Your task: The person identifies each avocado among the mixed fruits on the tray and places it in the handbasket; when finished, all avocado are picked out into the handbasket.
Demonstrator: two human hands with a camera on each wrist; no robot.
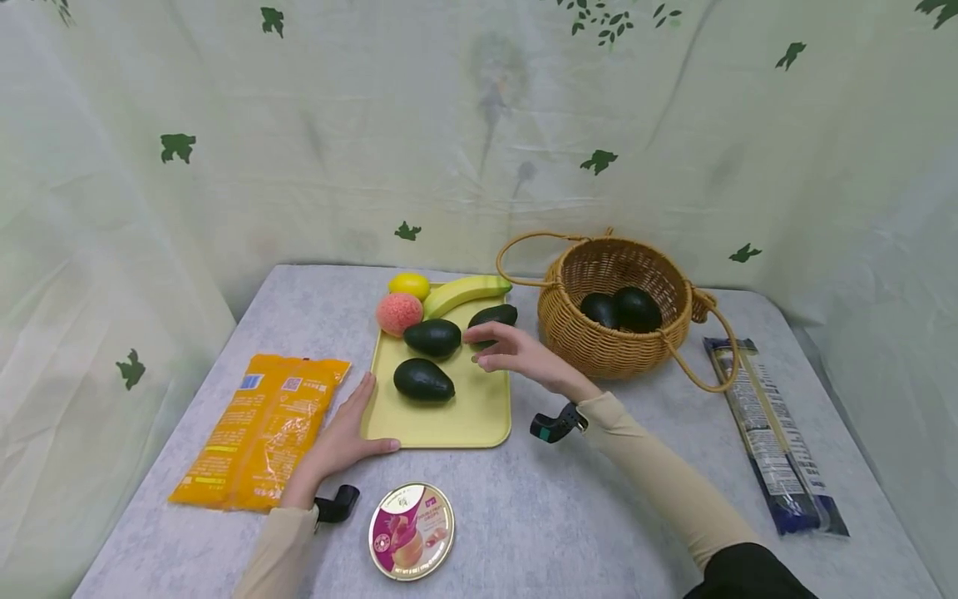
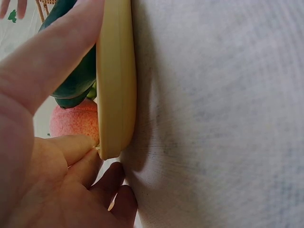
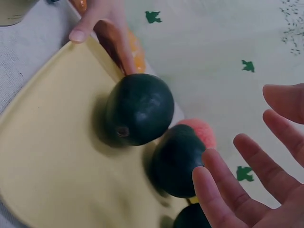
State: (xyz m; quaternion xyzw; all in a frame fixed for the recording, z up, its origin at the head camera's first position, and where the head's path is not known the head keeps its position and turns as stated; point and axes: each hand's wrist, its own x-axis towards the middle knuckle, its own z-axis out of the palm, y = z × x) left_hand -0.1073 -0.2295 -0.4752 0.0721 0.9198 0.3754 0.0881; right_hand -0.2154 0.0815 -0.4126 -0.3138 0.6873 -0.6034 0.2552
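Note:
A yellow tray (image 1: 471,420) holds three avocados, a banana (image 1: 466,293), a lemon (image 1: 409,285) and a pink round fruit (image 1: 400,314). My left hand (image 1: 344,437) rests against the tray's near left corner, thumb along the front edge and fingers along the left side. Over the tray's right side hovers my right hand (image 1: 516,353), fingers spread and holding nothing in the right wrist view. It partly covers the right avocado (image 1: 494,315); whether it touches that one I cannot tell. The middle avocado (image 1: 432,338) and near avocado (image 1: 423,380) lie left of it.
A wicker basket (image 1: 591,353) with two avocados (image 1: 636,309) inside stands right of the tray, its handles folded outward. An orange packet (image 1: 262,433) lies at the left, a round tin (image 1: 412,532) in front, and a long dark packet (image 1: 774,441) at the far right.

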